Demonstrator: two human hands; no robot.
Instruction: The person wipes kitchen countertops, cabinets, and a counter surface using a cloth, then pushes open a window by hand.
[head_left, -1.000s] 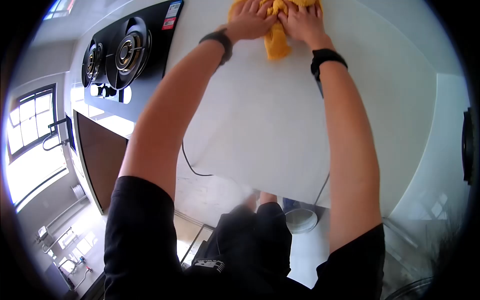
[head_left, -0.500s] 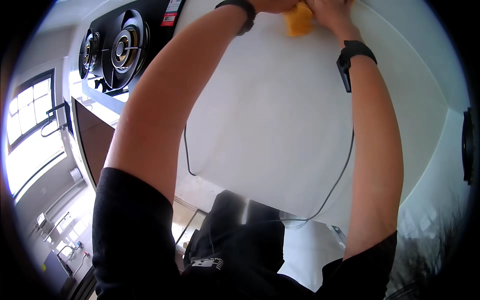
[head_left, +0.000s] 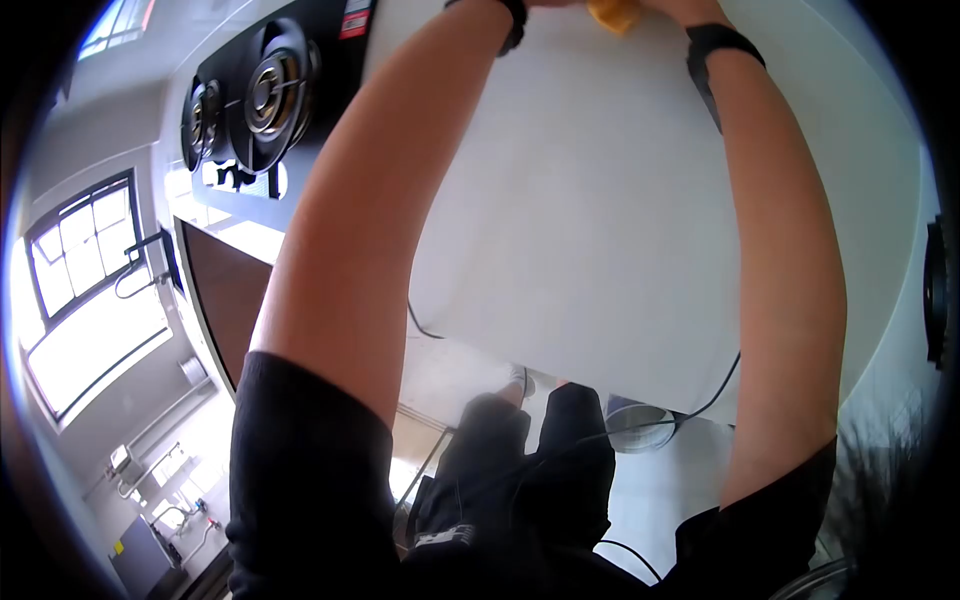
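A yellow cloth [head_left: 615, 14] shows at the top edge of the view, over the white countertop [head_left: 580, 200]. My right hand [head_left: 690, 9] is on the cloth's right side, its fingers cut off by the frame. Only a sliver of my left hand [head_left: 552, 3] shows, just left of the cloth; its fingers are out of view, and whether it touches the cloth is unclear. Both arms stretch forward over the countertop, with a black band [head_left: 514, 22] on my left wrist and another black band [head_left: 722, 40] on my right.
At the left is a black gas hob [head_left: 335, 70] with two burners. A dark cable [head_left: 715, 395] crosses in front of my body near the counter's front edge. Below that edge, a round bucket-like container [head_left: 640, 428] stands on the floor. Further left are a window [head_left: 90, 245] and wall pipes.
The view has shifted, so the hob and window sit further right and lower. Both hands and the yellow cloth have slid up, largely out of frame. The floor container has come into view.
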